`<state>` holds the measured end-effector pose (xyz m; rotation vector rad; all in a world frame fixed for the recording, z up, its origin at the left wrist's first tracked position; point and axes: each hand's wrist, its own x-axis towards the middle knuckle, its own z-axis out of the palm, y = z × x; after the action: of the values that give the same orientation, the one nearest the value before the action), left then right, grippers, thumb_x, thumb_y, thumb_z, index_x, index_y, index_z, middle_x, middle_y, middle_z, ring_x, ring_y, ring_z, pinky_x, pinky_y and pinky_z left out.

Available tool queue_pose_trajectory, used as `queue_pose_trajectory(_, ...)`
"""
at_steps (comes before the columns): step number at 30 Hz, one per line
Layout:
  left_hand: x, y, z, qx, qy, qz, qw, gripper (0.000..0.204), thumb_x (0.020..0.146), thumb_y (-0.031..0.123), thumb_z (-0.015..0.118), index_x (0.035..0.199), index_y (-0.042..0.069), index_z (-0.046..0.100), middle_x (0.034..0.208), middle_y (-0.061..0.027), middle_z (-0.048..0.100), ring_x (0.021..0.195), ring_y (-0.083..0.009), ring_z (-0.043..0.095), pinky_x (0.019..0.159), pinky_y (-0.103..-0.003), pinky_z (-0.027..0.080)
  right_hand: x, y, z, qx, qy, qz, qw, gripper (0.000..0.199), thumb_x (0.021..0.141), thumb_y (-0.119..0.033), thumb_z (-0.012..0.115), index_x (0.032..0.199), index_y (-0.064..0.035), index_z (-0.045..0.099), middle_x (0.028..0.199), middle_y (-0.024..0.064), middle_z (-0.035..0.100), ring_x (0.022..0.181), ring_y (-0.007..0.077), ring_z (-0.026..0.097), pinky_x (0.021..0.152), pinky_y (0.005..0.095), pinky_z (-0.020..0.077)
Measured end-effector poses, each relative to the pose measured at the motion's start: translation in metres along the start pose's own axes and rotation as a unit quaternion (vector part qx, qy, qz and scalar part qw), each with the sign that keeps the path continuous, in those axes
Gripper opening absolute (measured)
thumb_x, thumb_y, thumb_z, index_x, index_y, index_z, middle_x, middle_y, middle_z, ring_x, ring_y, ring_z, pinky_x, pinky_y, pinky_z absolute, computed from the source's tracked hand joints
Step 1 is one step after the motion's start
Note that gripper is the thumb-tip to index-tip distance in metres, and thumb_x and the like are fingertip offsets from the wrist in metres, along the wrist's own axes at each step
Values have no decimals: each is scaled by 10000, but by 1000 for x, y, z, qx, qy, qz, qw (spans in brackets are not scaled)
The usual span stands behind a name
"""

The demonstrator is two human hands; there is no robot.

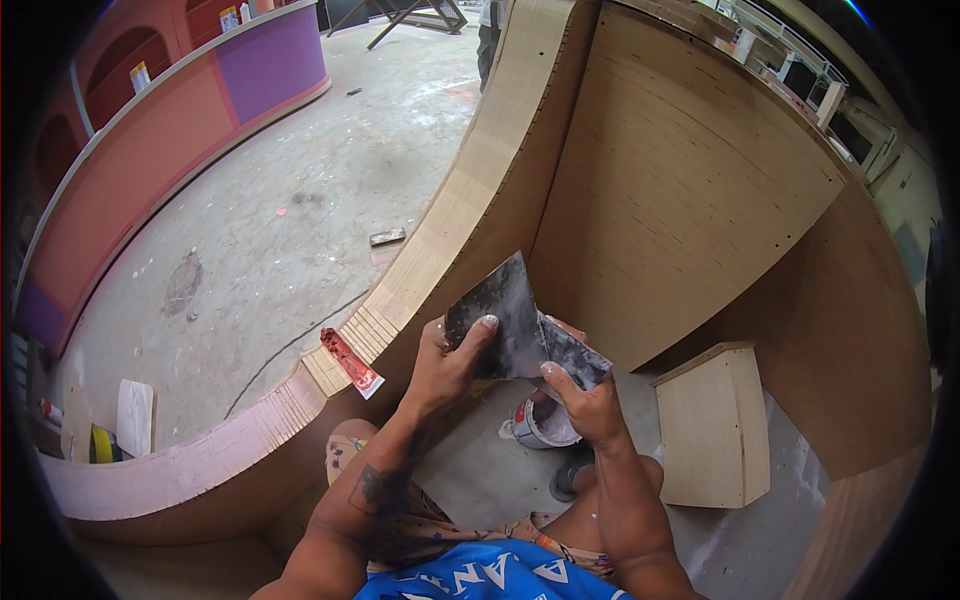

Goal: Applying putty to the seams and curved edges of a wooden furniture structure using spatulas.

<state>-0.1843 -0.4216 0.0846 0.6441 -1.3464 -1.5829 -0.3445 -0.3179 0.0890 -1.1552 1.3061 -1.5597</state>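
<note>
My left hand (447,365) grips a large dark flat plate (505,300) smeared with pale filler, its thumb pressed on the face. In my right hand (592,405) is a smaller dark spreader blade (578,355), also smeared. The blade's edge meets the plate's right side. Below my hands, a bucket (545,425) with whitish paste stands on the floor between my legs. To the left, a red and white squeezed tube (350,362) lies across the slotted top of the curved wooden panel (385,310).
The plywood wall (690,170) rises on the right. A small wooden box (710,425) stands below it. Across the concrete floor (290,240) runs a curved pink and purple counter (190,120). A small block (387,238) lies on that floor.
</note>
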Motion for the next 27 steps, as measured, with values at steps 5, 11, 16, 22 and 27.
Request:
queue_pose_trajectory(5,0,0,-11,44,-67,-3,997,221,979,192,590,999,-20,650,849,12,657,750,-43,564,661,-235,487,-4,11,-7,-31,-35,94,994,425,901,-72,616,1311,-3,526,1106,83,631,840,135,635,628,269,593)
queue_pose_trajectory(11,0,1,-9,41,-22,-14,999,232,979,206,596,1016,-19,639,853,6,656,762,-48,576,657,-241,496,5,10,-11,4,7,104,995,428,890,-100,662,1281,-12,512,1057,67,634,822,142,641,590,285,596)
queue_pose_trajectory(16,2,-6,-14,-16,11,-24,1000,239,979,196,593,1054,-27,636,892,-33,673,797,-80,618,684,-255,525,8,4,-12,61,11,106,992,463,875,-121,693,1265,-13,468,1071,72,616,865,144,636,584,289,596)
queue_pose_trajectory(22,2,1,-19,-25,10,-24,999,252,979,193,591,1085,-34,625,941,-45,675,811,-85,620,696,-254,525,6,15,-22,53,-15,114,992,403,883,-64,636,1244,-5,466,1076,68,601,828,128,622,593,288,593)
queue_pose_trajectory(27,3,-8,-17,-8,28,-6,1000,250,982,203,587,1057,-31,635,898,-27,671,777,-73,606,677,-252,517,12,15,-12,57,7,42,998,353,894,-51,606,1227,-4,500,1066,64,611,793,104,600,575,238,539)
